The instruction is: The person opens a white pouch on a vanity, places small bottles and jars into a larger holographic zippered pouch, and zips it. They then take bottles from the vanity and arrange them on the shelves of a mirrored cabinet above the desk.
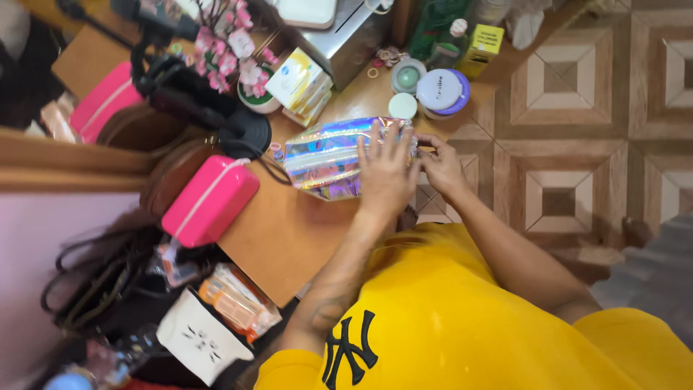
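A shiny iridescent pouch [325, 155] lies on the brown table [289, 238]. My left hand [386, 173] rests flat on its right half, fingers spread. My right hand [440, 165] pinches the pouch's right end, where a small pull seems to sit, though the fingers hide it. A yellow shirt fills the bottom of the view.
A pink case [211, 198] lies left of the pouch. Behind it stand a black stand [195, 94], pink flowers [231, 54], a small box [299, 79], round jars [442, 90] and a white lid [402, 105]. Bags and packets [238, 300] crowd the lower left. Patterned floor [577, 108] lies right.
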